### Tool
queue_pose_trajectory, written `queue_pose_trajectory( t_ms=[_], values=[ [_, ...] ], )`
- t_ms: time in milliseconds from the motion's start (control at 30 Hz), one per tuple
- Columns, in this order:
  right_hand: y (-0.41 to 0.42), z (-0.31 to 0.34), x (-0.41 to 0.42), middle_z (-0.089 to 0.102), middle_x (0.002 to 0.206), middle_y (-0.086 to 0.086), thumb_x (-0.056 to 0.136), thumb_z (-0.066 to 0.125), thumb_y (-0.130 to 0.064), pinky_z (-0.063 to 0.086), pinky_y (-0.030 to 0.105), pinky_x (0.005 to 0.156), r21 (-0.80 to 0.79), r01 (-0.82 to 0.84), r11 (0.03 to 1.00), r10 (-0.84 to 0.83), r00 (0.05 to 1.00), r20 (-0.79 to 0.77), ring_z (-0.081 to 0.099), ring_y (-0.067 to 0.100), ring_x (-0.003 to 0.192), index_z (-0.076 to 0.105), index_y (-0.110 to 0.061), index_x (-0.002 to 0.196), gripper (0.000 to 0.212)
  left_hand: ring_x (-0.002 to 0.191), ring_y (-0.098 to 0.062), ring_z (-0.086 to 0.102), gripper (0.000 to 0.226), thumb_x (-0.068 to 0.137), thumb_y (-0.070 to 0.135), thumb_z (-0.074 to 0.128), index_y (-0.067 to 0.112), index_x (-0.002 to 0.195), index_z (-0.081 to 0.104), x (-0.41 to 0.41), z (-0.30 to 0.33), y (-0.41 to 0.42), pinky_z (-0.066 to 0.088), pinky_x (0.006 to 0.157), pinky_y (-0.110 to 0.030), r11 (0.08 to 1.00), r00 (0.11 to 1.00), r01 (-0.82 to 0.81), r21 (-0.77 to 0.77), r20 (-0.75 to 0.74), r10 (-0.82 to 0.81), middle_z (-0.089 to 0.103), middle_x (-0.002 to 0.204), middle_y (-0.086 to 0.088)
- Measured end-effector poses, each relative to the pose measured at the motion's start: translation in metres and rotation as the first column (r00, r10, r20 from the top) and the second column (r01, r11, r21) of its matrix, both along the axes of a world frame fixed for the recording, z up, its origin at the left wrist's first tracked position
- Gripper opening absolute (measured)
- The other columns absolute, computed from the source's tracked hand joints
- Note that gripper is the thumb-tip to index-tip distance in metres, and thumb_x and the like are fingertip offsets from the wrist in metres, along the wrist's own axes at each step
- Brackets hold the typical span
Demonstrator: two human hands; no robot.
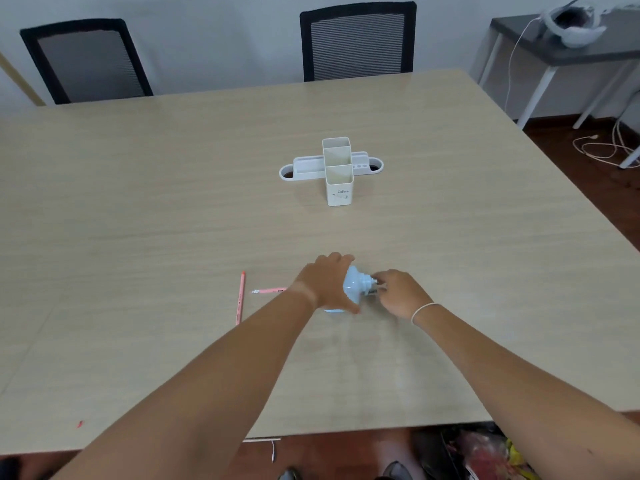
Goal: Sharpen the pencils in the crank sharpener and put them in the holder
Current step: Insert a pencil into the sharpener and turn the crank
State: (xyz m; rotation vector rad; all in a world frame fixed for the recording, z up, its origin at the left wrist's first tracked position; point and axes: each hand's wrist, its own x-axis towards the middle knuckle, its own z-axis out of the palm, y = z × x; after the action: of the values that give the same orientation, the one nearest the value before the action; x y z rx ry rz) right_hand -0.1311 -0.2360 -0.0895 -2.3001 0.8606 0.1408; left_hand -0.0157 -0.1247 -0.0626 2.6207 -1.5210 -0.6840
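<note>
A pale blue crank sharpener (pixel 354 287) stands on the wooden table (pixel 173 202) near me. My left hand (pixel 325 282) is wrapped over its left side and top, holding it down. My right hand (pixel 398 292) pinches the small crank on its right side. One pink pencil (pixel 240 297) lies lengthwise left of my left wrist. A second pink pencil (pixel 269 291) lies crosswise, its right end hidden behind my left wrist. The white holder (pixel 338 174), with two tall square cups and low side trays, stands farther back at the table's middle.
Two black mesh chairs (pixel 358 39) stand behind the table's far edge. A grey side table (pixel 568 53) with a white headset and cables is at the back right. Bags lie on the floor (pixel 485 452) below the near edge.
</note>
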Motion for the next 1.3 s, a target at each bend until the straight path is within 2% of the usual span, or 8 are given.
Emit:
queue_pose_trajectory(
  t_ms=[233, 433, 600, 733, 833, 1033, 1167, 1300],
  values=[
    [0.013, -0.025, -0.001, 0.061, 0.096, 0.02, 0.087, 0.048, -0.003, 0.033, 0.026, 0.068, -0.04, -0.011, 0.999, 0.008, 0.997, -0.075, 0.058, 0.033, 0.09, 0.065, -0.001, 0.08, 0.018, 0.107, -0.03, 0.049, 0.065, 0.065, 0.029, 0.076, 0.011, 0.119, 0.045, -0.006, -0.017, -0.004, 0.044, 0.083, -0.035, 0.988, 0.992, -0.123, -0.098, -0.018, 0.122, 0.05, 0.118, -0.011],
    [0.026, -0.008, -0.028, 0.044, 0.079, 0.006, 0.09, 0.047, -0.009, 0.029, 0.026, 0.065, -0.124, -0.164, 0.979, 0.152, 0.983, -0.098, 0.041, 0.021, 0.075, 0.033, -0.02, 0.053, 0.041, 0.108, -0.031, 0.048, 0.07, 0.066, 0.031, 0.078, 0.012, 0.123, 0.042, -0.006, -0.017, -0.003, 0.045, 0.084, -0.036, 0.995, 0.998, -0.054, -0.085, 0.035, 0.057, 0.049, 0.121, -0.01],
    [0.014, 0.03, -0.027, 0.047, 0.074, 0.006, 0.09, 0.048, -0.009, 0.03, 0.029, 0.063, -0.228, -0.177, 0.957, 0.21, 0.97, 0.126, 0.047, 0.025, 0.074, 0.064, -0.002, 0.089, 0.017, 0.104, -0.03, 0.049, 0.068, 0.067, 0.032, 0.077, 0.012, 0.121, 0.042, -0.005, -0.015, -0.004, 0.045, 0.08, -0.036, 0.997, 0.998, -0.014, -0.08, 0.065, 0.02, 0.051, 0.119, -0.008],
    [-0.008, 0.03, 0.0, 0.059, 0.084, 0.021, 0.09, 0.049, -0.007, 0.043, 0.035, 0.069, -0.305, -0.129, 0.944, 0.189, 0.966, 0.175, 0.059, 0.033, 0.085, 0.065, 0.0, 0.094, 0.018, 0.101, -0.031, 0.05, 0.065, 0.066, 0.033, 0.077, 0.011, 0.117, 0.044, -0.005, -0.013, -0.006, 0.046, 0.08, -0.037, 0.997, 0.997, -0.003, -0.08, 0.073, 0.009, 0.052, 0.116, -0.008],
    [-0.023, 0.009, 0.021, 0.049, 0.078, 0.014, 0.09, 0.048, -0.006, 0.035, 0.031, 0.065, -0.279, -0.142, 0.95, 0.172, 0.981, 0.087, 0.059, 0.034, 0.086, 0.064, -0.001, 0.09, 0.017, 0.1, -0.031, 0.049, 0.064, 0.067, 0.033, 0.077, 0.011, 0.118, 0.044, -0.004, -0.014, -0.005, 0.046, 0.08, -0.038, 0.997, 0.998, 0.001, -0.078, 0.065, 0.004, 0.052, 0.116, -0.008],
    [0.002, -0.033, -0.004, 0.064, 0.099, 0.022, 0.09, 0.046, -0.006, 0.042, 0.034, 0.076, -0.181, -0.21, 0.961, 0.212, 0.977, -0.008, 0.059, 0.035, 0.097, 0.064, 0.001, 0.095, 0.02, 0.102, -0.029, 0.048, 0.068, 0.066, 0.034, 0.076, 0.012, 0.121, 0.043, -0.005, -0.017, -0.003, 0.047, 0.082, -0.038, 0.995, 0.998, -0.035, -0.096, 0.052, 0.04, 0.05, 0.118, -0.007],
    [0.015, -0.005, -0.039, 0.058, 0.076, 0.016, 0.088, 0.044, -0.016, 0.028, 0.025, 0.062, -0.191, -0.21, 0.959, 0.246, 0.95, 0.19, 0.059, 0.029, 0.078, 0.066, -0.001, 0.09, 0.027, 0.102, -0.03, 0.049, 0.068, 0.066, 0.034, 0.076, 0.012, 0.122, 0.043, -0.004, -0.017, -0.003, 0.048, 0.082, -0.038, 0.996, 0.997, -0.028, -0.089, 0.066, 0.034, 0.051, 0.118, -0.007],
    [-0.008, 0.019, -0.006, 0.06, 0.082, 0.018, 0.089, 0.048, -0.006, 0.043, 0.034, 0.073, -0.24, -0.127, 0.962, 0.198, 0.933, 0.299, 0.054, 0.026, 0.078, 0.065, 0.0, 0.093, 0.019, 0.099, -0.029, 0.049, 0.063, 0.066, 0.035, 0.077, 0.012, 0.116, 0.045, -0.005, -0.016, -0.003, 0.042, 0.074, -0.034, 0.996, 0.997, -0.013, -0.089, 0.078, 0.02, 0.052, 0.114, -0.006]
  ],
)
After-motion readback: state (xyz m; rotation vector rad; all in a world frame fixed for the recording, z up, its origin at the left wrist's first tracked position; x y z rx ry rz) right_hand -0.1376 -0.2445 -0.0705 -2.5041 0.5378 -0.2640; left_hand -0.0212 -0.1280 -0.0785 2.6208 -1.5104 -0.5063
